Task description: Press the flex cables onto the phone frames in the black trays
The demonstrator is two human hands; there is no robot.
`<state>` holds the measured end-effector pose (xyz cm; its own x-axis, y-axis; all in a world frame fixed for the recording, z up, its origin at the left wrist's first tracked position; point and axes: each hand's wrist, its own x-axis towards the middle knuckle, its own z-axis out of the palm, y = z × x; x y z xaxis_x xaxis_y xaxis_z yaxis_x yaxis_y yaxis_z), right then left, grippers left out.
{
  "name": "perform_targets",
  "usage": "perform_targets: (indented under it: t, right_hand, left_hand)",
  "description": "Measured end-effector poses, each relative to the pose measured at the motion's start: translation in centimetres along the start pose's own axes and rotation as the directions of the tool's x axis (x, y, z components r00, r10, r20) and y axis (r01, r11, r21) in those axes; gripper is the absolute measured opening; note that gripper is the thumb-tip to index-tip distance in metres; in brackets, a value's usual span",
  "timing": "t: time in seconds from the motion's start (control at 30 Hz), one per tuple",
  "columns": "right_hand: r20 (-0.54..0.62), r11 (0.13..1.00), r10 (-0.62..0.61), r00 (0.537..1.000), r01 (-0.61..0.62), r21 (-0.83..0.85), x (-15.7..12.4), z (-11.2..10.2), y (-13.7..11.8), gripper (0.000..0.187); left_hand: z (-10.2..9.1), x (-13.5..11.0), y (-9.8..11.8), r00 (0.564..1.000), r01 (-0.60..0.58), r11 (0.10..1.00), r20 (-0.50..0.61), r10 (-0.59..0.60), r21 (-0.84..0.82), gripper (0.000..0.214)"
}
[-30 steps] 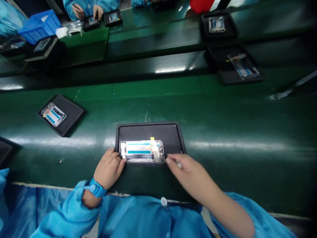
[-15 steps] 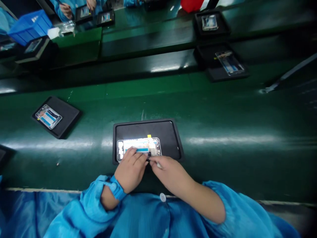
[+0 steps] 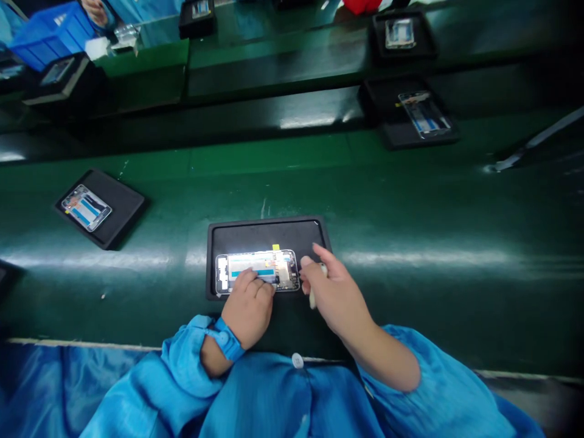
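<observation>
A phone frame with its inner parts exposed and a yellow tab on its far edge lies in a black tray in front of me. Across the near edge of the frame, the fingers of my left hand rest flat and partly cover it. My right hand is raised just off the frame's right end, over the tray's right side. A slim pale tool is held in it, the index finger pointing away; the tool's tip cannot be made out.
Another black tray with a phone frame sits on the green bench at left. More trayed phone frames are at the back right. Beyond are a blue bin and a co-worker's hand. A metal rod slants at right.
My right hand has drawn back from the frame's near edge to the right, still with the pale tool. My left hand stays on the frame, moved slightly. The view has shifted a little.
</observation>
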<state>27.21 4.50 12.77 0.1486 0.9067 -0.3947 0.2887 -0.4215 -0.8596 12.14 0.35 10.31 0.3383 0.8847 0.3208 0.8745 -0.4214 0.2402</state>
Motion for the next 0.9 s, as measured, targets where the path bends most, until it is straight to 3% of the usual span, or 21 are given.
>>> perform_targets:
  t: [0.07,0.17,0.3,0.4,0.5,0.73,0.9]
  right_hand:
    - [-0.077,0.998,-0.032,0.997,0.036,0.046,-0.2,0.0,0.2,0.044]
    - [-0.175,0.972,-0.209,0.962,0.223,0.067,-0.6,0.4,1.1,0.034]
    - [-0.183,0.863,-0.491,0.852,0.505,0.037,-0.8,1.4,3.1,0.021]
    - [-0.187,0.780,-0.613,0.767,0.625,0.006,-0.6,1.8,4.1,0.019]
    - [-0.208,0.746,-0.653,0.728,0.665,-0.012,-0.3,1.9,4.5,0.019]
    - [-0.240,0.727,-0.666,0.706,0.686,-0.001,-0.2,2.0,4.6,0.021]
    - [-0.198,0.727,-0.677,0.709,0.687,-0.026,-0.3,1.9,4.6,0.019]
  left_hand:
    - [0.2,0.0,0.0,0.998,-0.023,0.999,0.056,0.020,0.045,0.017]
    - [0.2,0.0,-0.2,0.992,-0.064,0.995,0.117,0.055,0.075,0.017]
    - [0.0,0.1,-0.2,0.986,-0.077,0.994,0.150,0.066,0.072,0.018]
    - [-0.1,0.2,-0.1,0.983,-0.081,0.993,0.173,0.065,0.089,0.019]
    - [-0.1,0.3,0.1,0.986,-0.071,0.991,0.158,0.053,0.110,0.018]
    - [-0.2,0.4,0.1,0.988,-0.058,0.995,0.150,0.045,0.086,0.014]
    - [-0.1,0.4,0.1,0.986,-0.055,0.995,0.159,0.041,0.087,0.015]
